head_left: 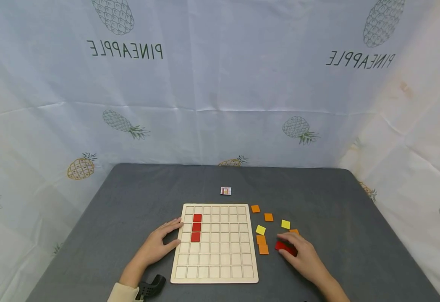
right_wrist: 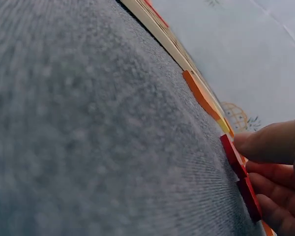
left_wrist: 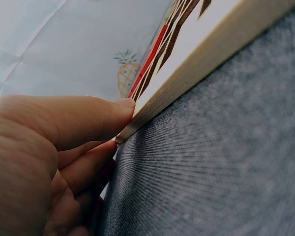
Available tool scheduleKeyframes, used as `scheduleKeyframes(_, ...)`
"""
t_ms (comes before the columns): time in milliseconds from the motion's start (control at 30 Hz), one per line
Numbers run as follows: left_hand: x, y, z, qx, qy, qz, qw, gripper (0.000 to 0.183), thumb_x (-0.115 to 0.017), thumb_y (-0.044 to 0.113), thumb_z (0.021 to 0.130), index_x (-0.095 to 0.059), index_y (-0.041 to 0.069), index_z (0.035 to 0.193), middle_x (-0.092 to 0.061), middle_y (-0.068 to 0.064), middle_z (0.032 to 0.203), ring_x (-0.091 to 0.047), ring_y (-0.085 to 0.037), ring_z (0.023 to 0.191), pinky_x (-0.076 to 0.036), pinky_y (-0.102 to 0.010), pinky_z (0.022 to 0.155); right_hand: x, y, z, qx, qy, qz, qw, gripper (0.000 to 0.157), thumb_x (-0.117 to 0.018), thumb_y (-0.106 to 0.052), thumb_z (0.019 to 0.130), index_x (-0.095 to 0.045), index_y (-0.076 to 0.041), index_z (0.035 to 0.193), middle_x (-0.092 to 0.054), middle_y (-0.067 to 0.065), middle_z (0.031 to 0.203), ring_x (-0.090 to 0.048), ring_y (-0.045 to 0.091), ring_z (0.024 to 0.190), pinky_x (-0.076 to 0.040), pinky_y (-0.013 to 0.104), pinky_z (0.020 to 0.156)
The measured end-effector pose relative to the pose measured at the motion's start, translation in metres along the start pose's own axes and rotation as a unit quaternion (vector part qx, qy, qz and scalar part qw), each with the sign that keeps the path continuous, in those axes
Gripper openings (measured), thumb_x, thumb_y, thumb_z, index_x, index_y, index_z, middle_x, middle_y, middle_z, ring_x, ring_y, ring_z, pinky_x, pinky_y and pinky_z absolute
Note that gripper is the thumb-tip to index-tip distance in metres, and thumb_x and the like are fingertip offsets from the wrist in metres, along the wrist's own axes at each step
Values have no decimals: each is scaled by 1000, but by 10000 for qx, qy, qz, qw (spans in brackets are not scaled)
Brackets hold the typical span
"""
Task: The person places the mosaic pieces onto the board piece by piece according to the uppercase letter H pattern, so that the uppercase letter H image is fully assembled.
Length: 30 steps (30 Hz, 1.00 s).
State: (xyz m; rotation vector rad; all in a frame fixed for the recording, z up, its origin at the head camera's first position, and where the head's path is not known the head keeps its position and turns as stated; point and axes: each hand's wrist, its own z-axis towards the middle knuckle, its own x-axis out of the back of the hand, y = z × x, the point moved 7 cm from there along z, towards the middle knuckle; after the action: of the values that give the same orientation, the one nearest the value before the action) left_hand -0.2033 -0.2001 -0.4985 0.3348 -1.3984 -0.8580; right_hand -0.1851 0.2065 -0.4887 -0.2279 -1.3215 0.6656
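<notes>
At the lower right of the frame, the right hand (head_left: pixel 306 258), the nearer one, arches over at least two red tiles (head_left: pixel 280 246). Thumb and index finger stand apart; clamping on a tile cannot be confirmed. The tiles' line slants down rightward. The board (head_left: pixel 220 251) lies to its left; the left hand (head_left: pixel 156 246), fingers extended, touches the board's left edge. A small card (head_left: pixel 225 191) lies beyond, near centre.
</notes>
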Motion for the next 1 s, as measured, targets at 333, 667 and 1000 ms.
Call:
scheduleKeyframes(333,-1,-1,1,27,0,50,10000,50,-68,32,87,-57,15,133,-48,-2,144,-43,-31,133,-38,-56,104,1,3,-2,-121,-145,-438,9989,34,-82,-19,72,-71,-17,104,-57,-11,97,-52,8,88,-52,29,74)
scheduleKeyframes(667,1,-1,0,-47,46,95,9999,50,-68,31,87,-58,14,133,-48,-2,144,-43,-31,133,-39,-56,103,1,1,-1,-59,-5,-460,9989,27,-81,-17,73,-70,-21,97,-57,-12,94,-52,6,86,-52,29,72)
scheduleKeyframes(1000,1,1,0,10,-7,8,10000,50,-68,31,87,-57,13,133,-48,-3,144,-43,-31,133,-37,-55,105,3,-15,4,187,135,-285,9993,30,-80,-17,75,-69,-24,101,-60,-16,98,-59,6,91,-54,34,78)
